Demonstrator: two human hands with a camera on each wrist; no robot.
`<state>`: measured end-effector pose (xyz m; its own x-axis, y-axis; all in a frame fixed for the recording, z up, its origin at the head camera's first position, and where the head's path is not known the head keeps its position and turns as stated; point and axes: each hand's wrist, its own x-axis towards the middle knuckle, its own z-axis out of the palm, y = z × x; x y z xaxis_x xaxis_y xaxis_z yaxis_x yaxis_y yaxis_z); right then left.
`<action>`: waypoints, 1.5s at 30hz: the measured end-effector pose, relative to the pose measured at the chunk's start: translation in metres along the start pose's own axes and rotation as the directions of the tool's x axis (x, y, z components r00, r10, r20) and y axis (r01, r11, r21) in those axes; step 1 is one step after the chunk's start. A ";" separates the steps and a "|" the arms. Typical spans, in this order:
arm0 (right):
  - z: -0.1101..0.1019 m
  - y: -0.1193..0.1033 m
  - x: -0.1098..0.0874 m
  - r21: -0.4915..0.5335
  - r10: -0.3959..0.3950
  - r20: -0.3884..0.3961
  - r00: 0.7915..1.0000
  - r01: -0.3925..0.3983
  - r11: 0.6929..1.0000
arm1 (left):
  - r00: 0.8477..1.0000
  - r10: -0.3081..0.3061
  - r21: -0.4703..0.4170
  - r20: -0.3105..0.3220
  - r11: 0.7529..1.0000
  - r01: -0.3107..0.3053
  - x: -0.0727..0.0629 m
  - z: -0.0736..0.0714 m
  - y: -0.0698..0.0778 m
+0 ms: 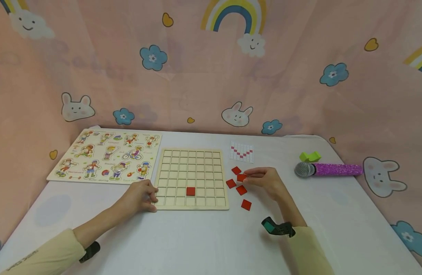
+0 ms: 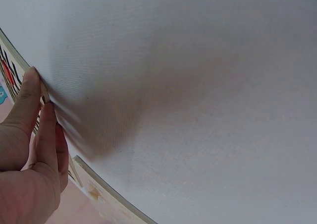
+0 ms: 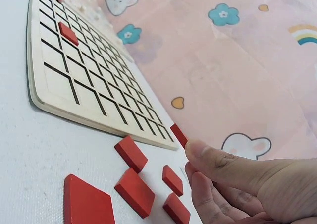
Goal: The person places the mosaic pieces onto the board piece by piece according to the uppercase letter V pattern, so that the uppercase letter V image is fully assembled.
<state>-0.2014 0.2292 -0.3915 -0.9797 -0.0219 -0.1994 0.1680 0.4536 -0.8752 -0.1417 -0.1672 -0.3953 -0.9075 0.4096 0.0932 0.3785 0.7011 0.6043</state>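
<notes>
My left hand [image 1: 139, 196] holds the left edge of a wooden grid board [image 1: 226, 198], its fingers and thumb around the edge near the front corner. In the left wrist view, this hand [image 2: 37, 149] pinches the board's rim. One red square tile [image 1: 190, 191] sits in a cell in the second row from the front. Right of the board, my right hand [image 1: 266, 181] is above several loose red tiles [image 1: 246, 205]. The right wrist view shows that hand [image 3: 237, 179] pinching a red tile [image 3: 179, 135] between thumb and fingers, raised off the table.
Behind the loose tiles lies a small card [image 1: 241, 152] with a red zigzag pattern on a grid. A picture puzzle board [image 1: 70, 168] is at the back left. To the right lie a purple glitter microphone [image 1: 338, 169] and a lime-green piece [image 1: 310, 156]. Printed pink cloth hangs behind the table.
</notes>
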 end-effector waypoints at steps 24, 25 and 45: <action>0.066 -0.023 0.001 0.134 -0.029 0.089 0.996 0.017 0.991 | 1.000 0.006 0.016 0.005 1.000 -0.007 -0.002 0.004 -0.002; 0.069 -0.025 0.001 0.136 -0.030 0.093 0.995 0.018 0.991 | 1.000 0.007 0.017 0.007 1.000 -0.007 -0.002 0.004 -0.002; 0.085 -0.040 0.002 0.126 -0.051 0.107 0.993 0.037 0.991 | 0.999 0.044 -0.020 0.020 0.999 -0.044 -0.001 -0.005 0.001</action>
<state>-0.2012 0.1358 -0.3943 -0.9696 -0.1398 -0.2006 0.1440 0.3364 -0.9306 -0.1420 -0.1701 -0.3906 -0.8862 0.4513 0.1042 0.4139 0.6706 0.6156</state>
